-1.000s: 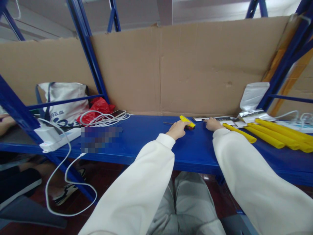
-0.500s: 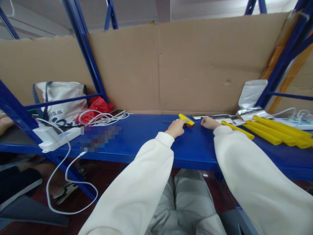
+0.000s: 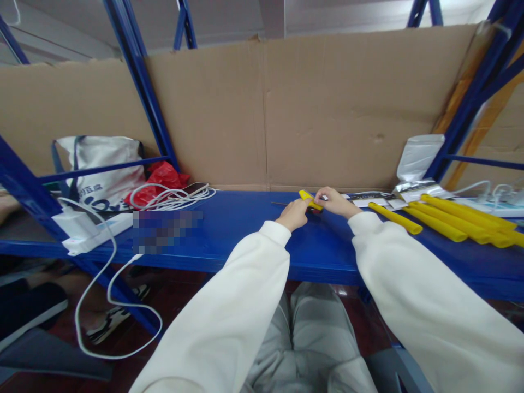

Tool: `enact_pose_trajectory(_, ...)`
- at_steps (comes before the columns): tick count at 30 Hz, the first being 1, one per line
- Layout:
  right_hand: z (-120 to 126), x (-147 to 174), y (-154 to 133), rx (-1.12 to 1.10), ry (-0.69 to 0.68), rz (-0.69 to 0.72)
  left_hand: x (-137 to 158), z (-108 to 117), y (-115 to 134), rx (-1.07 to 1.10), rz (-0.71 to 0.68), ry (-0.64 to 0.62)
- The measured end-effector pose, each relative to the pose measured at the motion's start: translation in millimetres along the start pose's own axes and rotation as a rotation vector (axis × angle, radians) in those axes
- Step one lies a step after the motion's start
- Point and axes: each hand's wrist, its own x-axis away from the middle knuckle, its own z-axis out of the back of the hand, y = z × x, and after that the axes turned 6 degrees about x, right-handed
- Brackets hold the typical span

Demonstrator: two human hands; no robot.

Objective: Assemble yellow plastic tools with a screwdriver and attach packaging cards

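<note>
My left hand [image 3: 293,215] is closed on a short yellow piece [image 3: 308,197], flat-looking, whose exact kind I cannot make out. Its far left end sticks out beyond my fingers, and something dark shows beneath it. My right hand [image 3: 336,202] has its fingers pinched together at the right end of that same piece, partly covering it. A thin dark rod [image 3: 279,203] pokes out to the left, behind my left hand; its other end is hidden.
Several yellow tubes [image 3: 438,222] lie at the right, near a silvery pouch [image 3: 420,158] and flat packets [image 3: 370,197]. A coiled white cable [image 3: 176,199], red bag [image 3: 164,176], cloth bag [image 3: 106,164] and power strip [image 3: 100,233] are left. Cardboard [image 3: 319,114] stands behind.
My right hand has moved left from beside the packets to the yellow piece and now pinches its right end. My left hand stays on the piece, nearly still.
</note>
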Motion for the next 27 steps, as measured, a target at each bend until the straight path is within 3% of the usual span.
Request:
enact_pose_trajectory(6, 2.0, 3.2, -3.6, 0.056, -0.016, -0.006, -0.4, -1.0, -1.4, -0.038, -0.028, 0.001)
enact_pose_trajectory(13, 2.1, 4.9, -10.6, 0.008, -0.053, -0.101, 0.6, 0.6, -0.1, -0.226, -0.061, -0.033)
enact_pose_trajectory(20, -6.6, 10.0, -20.0, -0.239, 0.05, -0.309, -0.3, 2.9, 0.4, -0.287, -0.052, -0.03)
enact_pose_trajectory(27, -4.1, 11.2, -28.5, -0.397, 0.014, -0.442, -0.2, 2.4, -0.6, -0.287, -0.073, -0.045)
